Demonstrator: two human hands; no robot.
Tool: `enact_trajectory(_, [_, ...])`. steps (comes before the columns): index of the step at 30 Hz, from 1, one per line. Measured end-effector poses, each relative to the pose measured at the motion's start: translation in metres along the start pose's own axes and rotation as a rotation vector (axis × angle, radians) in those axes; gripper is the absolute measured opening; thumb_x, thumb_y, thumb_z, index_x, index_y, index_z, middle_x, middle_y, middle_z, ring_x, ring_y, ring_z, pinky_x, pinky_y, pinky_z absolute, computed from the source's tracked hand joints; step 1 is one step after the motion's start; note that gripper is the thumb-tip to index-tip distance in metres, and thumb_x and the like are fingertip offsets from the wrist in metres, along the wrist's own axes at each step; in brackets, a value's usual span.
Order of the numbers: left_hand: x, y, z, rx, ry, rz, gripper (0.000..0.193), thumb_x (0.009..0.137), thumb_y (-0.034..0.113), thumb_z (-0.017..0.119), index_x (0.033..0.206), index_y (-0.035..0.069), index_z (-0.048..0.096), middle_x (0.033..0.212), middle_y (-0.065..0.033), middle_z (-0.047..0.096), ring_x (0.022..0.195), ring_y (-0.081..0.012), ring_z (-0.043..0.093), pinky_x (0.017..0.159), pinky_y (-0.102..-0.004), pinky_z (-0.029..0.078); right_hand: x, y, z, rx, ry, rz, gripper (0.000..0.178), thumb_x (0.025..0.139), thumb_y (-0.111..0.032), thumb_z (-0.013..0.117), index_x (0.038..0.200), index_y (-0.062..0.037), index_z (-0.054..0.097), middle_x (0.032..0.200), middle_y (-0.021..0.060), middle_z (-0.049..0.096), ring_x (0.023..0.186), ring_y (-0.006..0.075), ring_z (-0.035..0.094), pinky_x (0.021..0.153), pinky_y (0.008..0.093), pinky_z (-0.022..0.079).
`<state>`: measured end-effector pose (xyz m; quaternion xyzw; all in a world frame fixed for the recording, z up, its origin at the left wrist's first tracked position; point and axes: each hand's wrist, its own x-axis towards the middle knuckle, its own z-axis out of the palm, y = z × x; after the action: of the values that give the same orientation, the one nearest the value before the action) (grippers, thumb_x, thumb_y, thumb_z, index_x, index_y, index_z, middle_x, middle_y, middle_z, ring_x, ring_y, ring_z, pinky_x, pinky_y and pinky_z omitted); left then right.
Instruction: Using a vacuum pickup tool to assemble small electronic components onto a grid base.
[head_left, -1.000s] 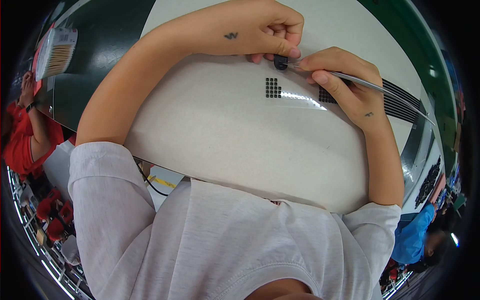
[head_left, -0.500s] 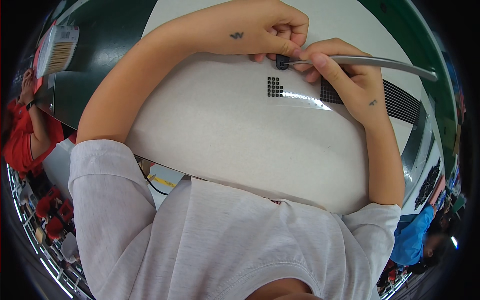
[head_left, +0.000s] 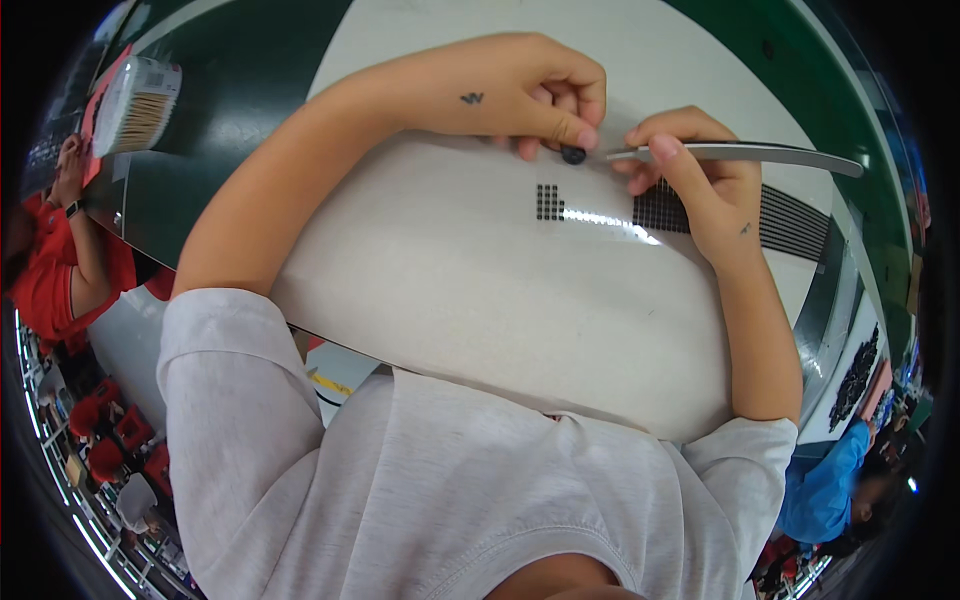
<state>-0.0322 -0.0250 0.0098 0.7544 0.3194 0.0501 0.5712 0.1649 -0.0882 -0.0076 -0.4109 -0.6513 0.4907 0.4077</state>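
My left hand is closed, its thumb and fingers pinching a small black part just above the pale work surface. Between the thumb and fingers of my right hand lie curved metal tweezers. The tips point at the black part, with a small gap between. Below both hands rests a clear sheet bearing a block of tiny black pads. A wider block of black pads sits partly behind my right hand, and dark strips run on to its right.
A clear tub of cotton swabs stands on the dark green surface at the left. Beyond it is a person in red. To the lower right, a heap of black parts lies near a person in blue.
The tweezer tips have come away from the black part, and my hands have moved apart. The part now shows a rounder side. The whole view has shifted slightly.
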Motion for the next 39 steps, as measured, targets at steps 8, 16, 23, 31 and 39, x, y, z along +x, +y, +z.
enact_trajectory(8, [0.004, -0.014, -0.02, -0.17, 0.101, 0.035, 0.013, 0.078, 0.012, 0.056, 0.086, 0.004, 0.05, 0.076, -0.0011, 0.054, 0.063, -0.0074, 0.053, 0.052, -0.0192, 0.042, -0.001, -0.001, -0.003, 0.141, -0.012, 0.151, 0.017, 0.084, -0.014, 0.049, 0.08, 0.0009, 0.054, 0.068, 0.0088, 0.058, 0.055, 0.0094, 0.052, 0.052, 0.0205, 0.043])
enact_trajectory(16, [0.025, -0.07, -0.121, 0.455, 1.002, 0.174, 0.01, 0.076, 0.012, 0.057, 0.083, 0.006, 0.053, 0.08, -0.0032, 0.054, 0.075, -0.0159, 0.052, 0.066, -0.0258, 0.043, -0.006, -0.002, -0.006, 0.123, -0.051, 0.184, 0.017, 0.084, -0.015, 0.049, 0.079, 0.0001, 0.054, 0.068, 0.0078, 0.057, 0.055, 0.0088, 0.052, 0.052, 0.0201, 0.043])
enact_trajectory(23, [0.013, -0.122, -0.196, 0.956, 1.402, 0.012, 0.031, 0.076, 0.036, 0.055, 0.096, 0.012, 0.058, 0.104, -0.0117, 0.049, 0.099, -0.0297, 0.043, 0.079, -0.0425, 0.037, 0.002, -0.005, -0.004, 0.094, -0.033, 0.209, 0.016, 0.084, -0.015, 0.05, 0.079, 0.0004, 0.054, 0.069, 0.0082, 0.057, 0.056, 0.0095, 0.052, 0.053, 0.0206, 0.043])
enact_trajectory(31, [-0.076, -0.209, -0.283, 0.963, 1.517, -0.802, 0.054, 0.079, 0.034, 0.048, 0.123, 0.004, 0.036, 0.124, -0.0267, 0.034, 0.116, -0.0391, 0.032, 0.095, -0.0457, 0.028, -0.004, 0.002, 0.001, 0.069, -0.058, 0.129, 0.015, 0.084, -0.014, 0.05, 0.078, -0.001, 0.051, 0.064, 0.0073, 0.054, 0.052, 0.0099, 0.049, 0.051, 0.0227, 0.042])
enact_trajectory(39, [-0.051, -0.17, -0.259, 0.831, 1.632, -0.801, 0.017, 0.076, 0.018, 0.051, 0.088, 0.009, 0.06, 0.094, -0.0076, 0.054, 0.094, -0.0237, 0.048, 0.082, -0.0401, 0.035, -0.004, -0.002, 0.003, 0.028, 0.001, 0.176, 0.018, 0.085, -0.017, 0.048, 0.079, 0.0003, 0.051, 0.063, 0.0086, 0.055, 0.05, 0.0098, 0.048, 0.049, 0.0191, 0.039])
